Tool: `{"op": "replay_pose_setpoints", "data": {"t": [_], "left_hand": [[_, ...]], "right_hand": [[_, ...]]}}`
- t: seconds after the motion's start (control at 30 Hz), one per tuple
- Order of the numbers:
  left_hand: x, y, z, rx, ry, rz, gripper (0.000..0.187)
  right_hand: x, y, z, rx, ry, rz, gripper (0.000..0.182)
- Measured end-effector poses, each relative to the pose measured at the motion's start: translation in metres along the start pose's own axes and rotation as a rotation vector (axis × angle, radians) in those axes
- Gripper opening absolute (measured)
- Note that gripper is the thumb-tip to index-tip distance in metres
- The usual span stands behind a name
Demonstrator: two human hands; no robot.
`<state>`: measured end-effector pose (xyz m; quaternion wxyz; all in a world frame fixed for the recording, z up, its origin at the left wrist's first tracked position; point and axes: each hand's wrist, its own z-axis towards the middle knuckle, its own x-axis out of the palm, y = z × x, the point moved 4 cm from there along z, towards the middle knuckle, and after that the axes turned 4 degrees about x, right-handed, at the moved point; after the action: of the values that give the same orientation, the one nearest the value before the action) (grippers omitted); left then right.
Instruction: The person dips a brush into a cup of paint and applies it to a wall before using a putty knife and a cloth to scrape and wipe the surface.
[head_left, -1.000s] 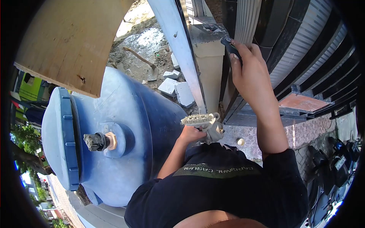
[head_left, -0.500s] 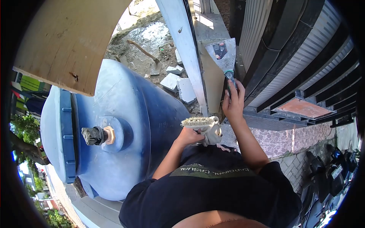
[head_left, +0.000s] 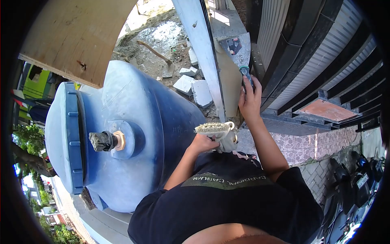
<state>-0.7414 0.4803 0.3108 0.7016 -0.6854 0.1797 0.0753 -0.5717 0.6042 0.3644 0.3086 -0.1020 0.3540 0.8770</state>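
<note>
My right hand [head_left: 250,101] is closed around the dark green handle of a wide putty knife [head_left: 240,51]. Its broad metal blade, with a dark label on it, points away from me and overlaps the narrow grey wall top [head_left: 228,28]. Lower down, in front of my chest, my left hand [head_left: 201,144] grips a wide brush [head_left: 212,128] with stiff tan bristles. Pale, crumpled-looking material and a small loop show at the brush's right end. Between the hands runs a whitish wooden board [head_left: 199,44], beside a smooth grey-brown wall face [head_left: 228,81].
A large blue water tank [head_left: 122,93] fills the left, with a pipe fitting [head_left: 103,141] on it. A plywood sheet [head_left: 77,36] juts in above. Broken white blocks [head_left: 201,92] and a hoe [head_left: 156,52] lie beyond. Black metal bars [head_left: 300,49] stand right; motorcycles [head_left: 355,183] are lower right.
My right hand and the putty knife have moved slightly up and away from me, the blade farther over the wall top. My left hand keeps its grip on the brush. The view shifts slightly.
</note>
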Motion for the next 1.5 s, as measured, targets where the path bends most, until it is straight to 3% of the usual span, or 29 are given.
{"op": "replay_pose_setpoints", "data": {"t": [0.2,0.63,0.8,0.87,0.93,1.27,1.33,1.5], "left_hand": [[-0.003,-0.003,0.0,0.078,-0.022,-0.016,0.045],[-0.004,-0.001,0.004,0.018,0.021,0.001,0.046],[-0.003,0.002,0.005,-0.036,0.024,-0.046,0.045],[-0.003,-0.001,0.005,0.073,0.008,0.046,0.045],[-0.002,0.0,0.005,0.057,0.023,0.014,0.045],[0.004,-0.002,0.008,0.05,0.065,-0.005,0.043],[0.004,0.0,0.009,0.043,0.075,-0.013,0.043],[0.003,0.021,0.005,0.058,0.079,-0.056,0.045]], "right_hand": [[0.0,0.001,0.002,-0.014,-0.007,-0.021,0.045],[-0.002,0.002,0.007,-0.052,-0.032,-0.018,0.044],[-0.01,0.009,0.019,-0.047,-0.135,0.09,0.04],[-0.015,0.017,0.028,-0.03,-0.159,0.105,0.042],[-0.018,0.021,0.037,-0.017,-0.185,0.12,0.044],[-0.021,0.053,0.155,0.077,-0.088,0.09,0.027],[-0.021,0.062,0.183,0.081,0.01,-0.047,0.026],[-0.036,0.074,0.172,0.073,0.197,-0.114,0.028]]}}
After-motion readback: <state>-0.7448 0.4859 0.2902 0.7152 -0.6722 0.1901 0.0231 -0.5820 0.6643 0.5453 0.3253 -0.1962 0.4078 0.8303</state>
